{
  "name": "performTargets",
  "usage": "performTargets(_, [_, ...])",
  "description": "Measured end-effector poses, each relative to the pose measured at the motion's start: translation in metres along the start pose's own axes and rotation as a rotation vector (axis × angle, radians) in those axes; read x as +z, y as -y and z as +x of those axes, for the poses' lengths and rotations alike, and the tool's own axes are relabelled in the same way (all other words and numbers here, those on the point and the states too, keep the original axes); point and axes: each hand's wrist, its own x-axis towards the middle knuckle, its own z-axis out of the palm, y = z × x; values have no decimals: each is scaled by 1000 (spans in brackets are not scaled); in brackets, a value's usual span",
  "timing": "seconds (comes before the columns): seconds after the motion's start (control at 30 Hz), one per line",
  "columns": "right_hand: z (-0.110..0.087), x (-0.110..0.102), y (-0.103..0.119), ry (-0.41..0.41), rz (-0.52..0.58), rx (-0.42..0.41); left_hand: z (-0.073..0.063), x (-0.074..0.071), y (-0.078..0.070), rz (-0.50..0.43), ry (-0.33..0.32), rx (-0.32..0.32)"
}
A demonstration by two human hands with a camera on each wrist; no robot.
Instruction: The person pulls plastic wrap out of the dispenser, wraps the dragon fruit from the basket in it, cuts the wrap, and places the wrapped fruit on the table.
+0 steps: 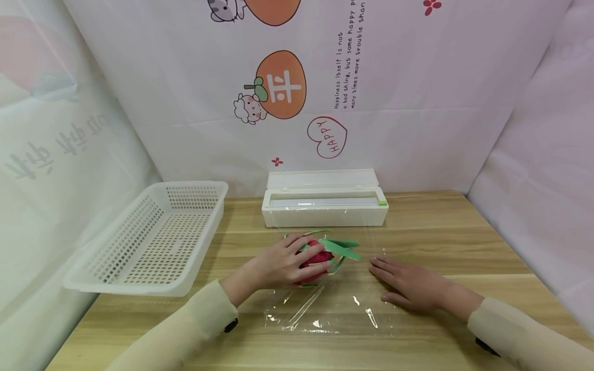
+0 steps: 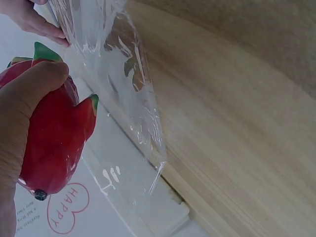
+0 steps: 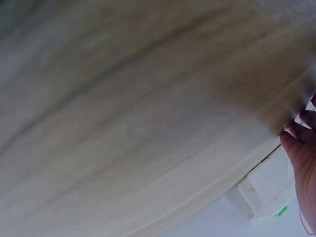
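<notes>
A red dragon fruit (image 2: 54,133) with green leafy tips is gripped from above by my left hand (image 1: 290,260), its thumb and fingers curled round the sides. In the head view the fruit (image 1: 317,253) is over a sheet of clear plastic wrap (image 1: 334,304) spread on the table. My right hand (image 1: 413,283) rests flat on the tabletop at the right edge of the wrap, fingers extended. At the back stands a white wrap dispenser box (image 1: 325,216), its lid raised. In the right wrist view the right hand (image 3: 303,153) shows only partly.
To the left is a white perforated plastic basket (image 1: 185,268) on the wooden table (image 1: 445,232). A printed white cloth (image 1: 195,103) hangs behind the table, with more white cloth along both sides.
</notes>
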Motion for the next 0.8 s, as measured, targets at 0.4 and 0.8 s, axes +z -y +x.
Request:
performTargets(0.4, [-2,2,0,-39,-10,-20,2,12,-5,-4,-20,25])
performTargets(0.8, [-2,1,0,-32,-5,-15,5,16,-7,25,-4,33])
